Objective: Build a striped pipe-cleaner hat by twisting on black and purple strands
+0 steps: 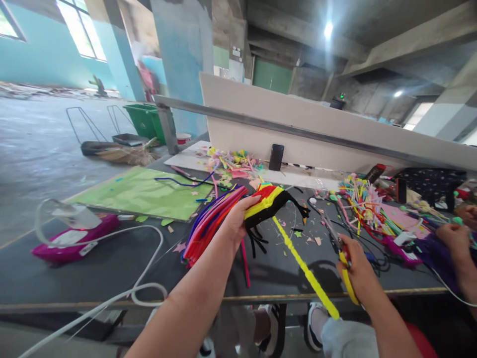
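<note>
My left hand (pixel 238 215) is closed around a piece made of red, yellow and black pipe cleaners (pixel 266 206), held above the dark table. Black strands stick out from its right end and from below. A long bumpy yellow pipe cleaner (pixel 303 268) hangs from it, slanting down past the table's front edge. Under my left forearm and wrist lies a bundle of pink, purple, blue and orange pipe cleaners (pixel 214 223). My right hand (pixel 356 261) grips scissors with yellow handles (pixel 346 281), their blades pointing up and away over the table, apart from the piece.
A green sheet (pixel 149 194) lies at the left, near a magenta power strip (pixel 80 238) with a looping white cable. A phone (pixel 276 157) leans against the white partition (pixel 316 124). Colourful scraps (pixel 234 161) lie behind. At the right edge, a co-worker's hand (pixel 454 236) holds something small.
</note>
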The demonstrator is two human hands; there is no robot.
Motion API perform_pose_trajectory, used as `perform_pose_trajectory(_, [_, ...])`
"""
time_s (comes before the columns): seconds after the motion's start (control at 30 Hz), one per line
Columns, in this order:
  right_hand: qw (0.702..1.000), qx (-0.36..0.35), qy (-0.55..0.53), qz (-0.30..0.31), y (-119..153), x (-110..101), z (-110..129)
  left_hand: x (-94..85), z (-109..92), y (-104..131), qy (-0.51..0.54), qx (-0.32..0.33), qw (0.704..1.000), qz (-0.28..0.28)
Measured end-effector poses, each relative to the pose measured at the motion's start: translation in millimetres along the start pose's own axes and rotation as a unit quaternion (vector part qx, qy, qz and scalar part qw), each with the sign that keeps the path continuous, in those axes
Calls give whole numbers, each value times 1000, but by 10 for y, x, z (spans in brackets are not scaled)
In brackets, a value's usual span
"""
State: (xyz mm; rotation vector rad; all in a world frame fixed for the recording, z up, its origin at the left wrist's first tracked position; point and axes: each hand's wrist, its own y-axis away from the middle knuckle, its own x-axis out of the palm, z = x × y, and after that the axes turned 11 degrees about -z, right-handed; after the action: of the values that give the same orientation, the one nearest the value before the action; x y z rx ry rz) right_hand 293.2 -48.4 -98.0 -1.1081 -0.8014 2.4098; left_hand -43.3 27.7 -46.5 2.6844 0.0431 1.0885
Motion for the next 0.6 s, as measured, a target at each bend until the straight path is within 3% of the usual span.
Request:
perform_pose_trajectory(0.2, [991, -59, 112, 32, 26, -99, 121, 51, 15, 82, -36, -14, 999, -28])
perform_pose_trajectory(0.43, [984, -76, 157, 17, 35, -56, 255, 97, 64, 121, -66, 3, 997, 44])
perform_pose_trajectory(0.6, [981, -86, 174, -5, 45, -40, 380, 116, 99, 122, -99, 6, 995, 32])
